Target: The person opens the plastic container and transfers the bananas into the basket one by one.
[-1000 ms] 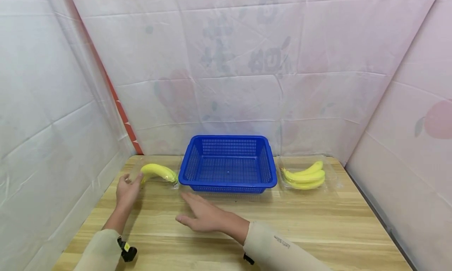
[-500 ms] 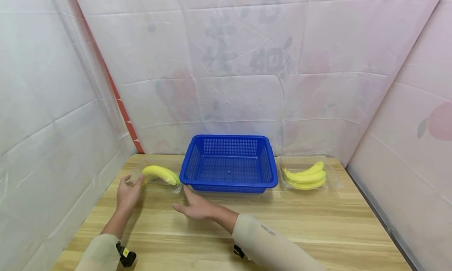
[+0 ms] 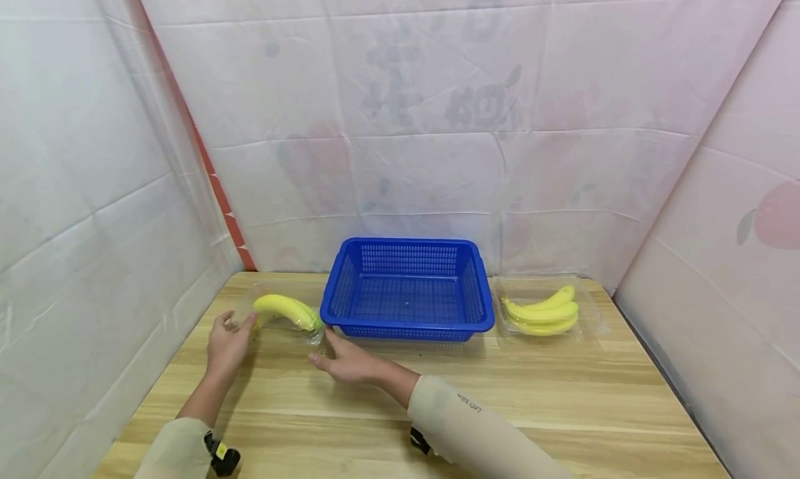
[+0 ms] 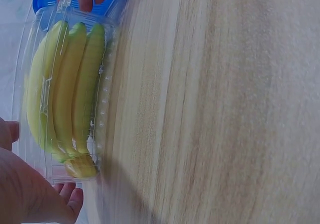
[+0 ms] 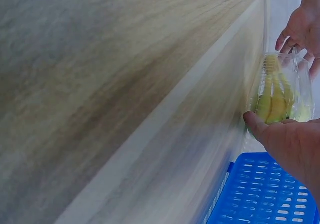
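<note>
While both hands close on the left pack, nothing lies in the basket yet.
Left pack: clear plastic clamshell box of yellow bananas [image 3: 284,312], far left on the pale wooden table [image 3: 500,396], touching the blue perforated plastic basket [image 3: 406,291].
Left hand [image 3: 226,341]: fingers loosely spread, touching the box's left end.
Right hand [image 3: 346,359]: fingers touching its right end; grip unclear.
Right pack: second clear box of bananas [image 3: 542,311], untouched.
Progress: judged early; lifting and placing remain.
</note>
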`<control>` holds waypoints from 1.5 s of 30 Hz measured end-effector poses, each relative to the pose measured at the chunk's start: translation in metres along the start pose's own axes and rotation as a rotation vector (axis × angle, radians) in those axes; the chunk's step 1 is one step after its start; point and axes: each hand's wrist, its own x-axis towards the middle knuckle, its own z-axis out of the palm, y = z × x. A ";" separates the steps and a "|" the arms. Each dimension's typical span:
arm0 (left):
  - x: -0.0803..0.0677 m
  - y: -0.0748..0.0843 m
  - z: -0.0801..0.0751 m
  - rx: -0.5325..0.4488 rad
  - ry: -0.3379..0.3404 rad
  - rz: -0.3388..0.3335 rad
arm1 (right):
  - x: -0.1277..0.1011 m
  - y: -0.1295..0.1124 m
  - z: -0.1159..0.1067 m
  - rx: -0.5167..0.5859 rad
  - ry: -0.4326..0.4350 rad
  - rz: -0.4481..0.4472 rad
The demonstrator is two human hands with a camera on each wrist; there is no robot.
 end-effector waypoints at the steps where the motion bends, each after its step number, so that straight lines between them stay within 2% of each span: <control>1: 0.000 0.000 0.000 -0.001 0.004 0.000 | 0.000 0.001 0.000 0.003 -0.004 0.007; 12: -0.001 0.000 -0.003 -0.002 0.013 -0.003 | -0.004 0.001 0.000 0.023 -0.046 0.046; 26: -0.004 0.001 -0.005 -0.012 0.007 0.001 | -0.008 -0.004 0.001 0.020 -0.051 0.037; 32: -0.006 -0.001 -0.008 -0.009 -0.006 -0.021 | -0.011 -0.006 0.002 0.104 -0.084 0.009; 36: -0.008 -0.003 -0.012 0.007 -0.013 -0.044 | -0.014 -0.007 0.003 0.163 -0.105 0.025; 45: -0.009 -0.004 -0.012 0.012 -0.001 -0.044 | -0.016 -0.006 0.003 0.186 -0.097 0.044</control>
